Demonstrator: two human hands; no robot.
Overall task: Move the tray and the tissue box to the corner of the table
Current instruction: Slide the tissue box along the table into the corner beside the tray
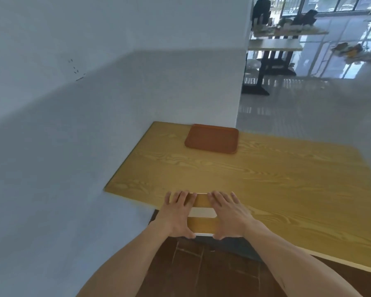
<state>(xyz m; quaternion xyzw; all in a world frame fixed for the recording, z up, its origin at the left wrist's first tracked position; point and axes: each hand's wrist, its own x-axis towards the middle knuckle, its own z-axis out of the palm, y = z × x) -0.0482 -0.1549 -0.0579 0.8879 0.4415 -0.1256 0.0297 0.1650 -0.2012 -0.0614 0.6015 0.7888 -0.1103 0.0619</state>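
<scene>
While a white wall (94, 103) fills the left of the view, a wooden table (266, 179) stands against it, seen from above by the person wearing the camera. At the table's near edge, close to its near left corner, sits the tissue box (202, 213), wood-toned with a white slot across its top. The person's left hand (177, 213) presses flat against the box's left side, fingers spread over its top edge and thumb hooked at the near corner. Just to the right, the right hand (228, 214) mirrors it on the box's other side. Both hands are closed on the box from opposite sides, likely so it can be lifted or slid as one piece without tipping. The box lies directly between the two palms, touching both. Farther right and away from the person, the brown tray (211, 139) rests flat at the far edge of the table, near the far left corner by the wall, well apart from the hands. It seems the tray is already placed and the box goes next.
</scene>
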